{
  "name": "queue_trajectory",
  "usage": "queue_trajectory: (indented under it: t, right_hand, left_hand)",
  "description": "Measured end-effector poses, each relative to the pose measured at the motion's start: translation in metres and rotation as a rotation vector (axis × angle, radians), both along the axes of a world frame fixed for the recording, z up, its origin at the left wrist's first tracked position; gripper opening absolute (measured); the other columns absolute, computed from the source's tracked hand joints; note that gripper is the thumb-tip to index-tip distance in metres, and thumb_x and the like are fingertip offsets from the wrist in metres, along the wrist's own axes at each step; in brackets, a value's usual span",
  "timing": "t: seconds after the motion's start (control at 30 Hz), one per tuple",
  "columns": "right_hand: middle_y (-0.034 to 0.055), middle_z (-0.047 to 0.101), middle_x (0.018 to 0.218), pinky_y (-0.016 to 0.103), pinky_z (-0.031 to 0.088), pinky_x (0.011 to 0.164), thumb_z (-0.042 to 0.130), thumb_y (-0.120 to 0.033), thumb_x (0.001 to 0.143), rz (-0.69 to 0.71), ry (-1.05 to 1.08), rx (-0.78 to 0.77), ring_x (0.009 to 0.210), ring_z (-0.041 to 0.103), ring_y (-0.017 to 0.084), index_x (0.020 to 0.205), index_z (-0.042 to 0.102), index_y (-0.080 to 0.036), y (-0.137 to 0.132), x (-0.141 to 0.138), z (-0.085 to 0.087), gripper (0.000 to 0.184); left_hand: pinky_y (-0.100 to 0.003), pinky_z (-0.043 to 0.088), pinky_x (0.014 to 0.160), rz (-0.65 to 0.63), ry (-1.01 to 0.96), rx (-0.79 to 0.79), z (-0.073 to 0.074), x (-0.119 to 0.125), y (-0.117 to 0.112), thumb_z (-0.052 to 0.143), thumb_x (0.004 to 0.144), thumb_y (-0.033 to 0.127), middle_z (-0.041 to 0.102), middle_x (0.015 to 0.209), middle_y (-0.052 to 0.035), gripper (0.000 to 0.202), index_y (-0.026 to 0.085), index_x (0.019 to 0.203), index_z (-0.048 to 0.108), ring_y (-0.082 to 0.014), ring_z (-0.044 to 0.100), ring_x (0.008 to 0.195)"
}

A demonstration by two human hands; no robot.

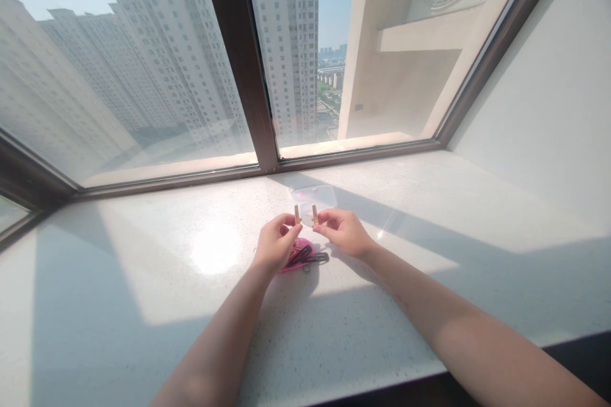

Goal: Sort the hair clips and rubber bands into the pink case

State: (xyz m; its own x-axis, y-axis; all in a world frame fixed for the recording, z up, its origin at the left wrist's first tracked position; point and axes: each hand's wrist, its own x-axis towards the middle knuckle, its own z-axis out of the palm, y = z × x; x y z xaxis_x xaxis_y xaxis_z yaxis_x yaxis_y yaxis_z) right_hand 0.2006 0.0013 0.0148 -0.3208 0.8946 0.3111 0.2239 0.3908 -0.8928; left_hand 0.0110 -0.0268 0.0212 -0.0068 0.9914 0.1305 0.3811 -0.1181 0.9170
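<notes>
Here we are with the left gold clip and right gold clip, both upright, side by side, a narrow gap between! Our left hand pinches one, thumb against fingertips; our right hand mirrors it on the other. Our wrists angle inward, forearms converging over the pale sill. Dark clips lie near our left hand; a clear plastic case sits beyond.
</notes>
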Motion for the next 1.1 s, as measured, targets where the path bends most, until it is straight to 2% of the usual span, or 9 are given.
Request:
queue_trajectory:
  t: [1.1]
  right_hand:
    - [0.0056, 0.072, 0.083, 0.028, 0.047, 0.064, 0.068, -0.03, 0.078, 0.002, 0.01, -0.017, 0.071, 0.062, 0.018, 0.092, 0.072, -0.016, -0.0014, 0.0002, 0.0015, 0.02]
  left_hand:
    - [-0.022, 0.04, 0.049, -0.009, 0.018, 0.003, 0.0019, 0.0005, -0.0017, 0.062, 0.079, 0.04, 0.058, 0.05, 0.0025, 0.022, 0.018, 0.083, 0.065, -0.014, 0.056, 0.048]
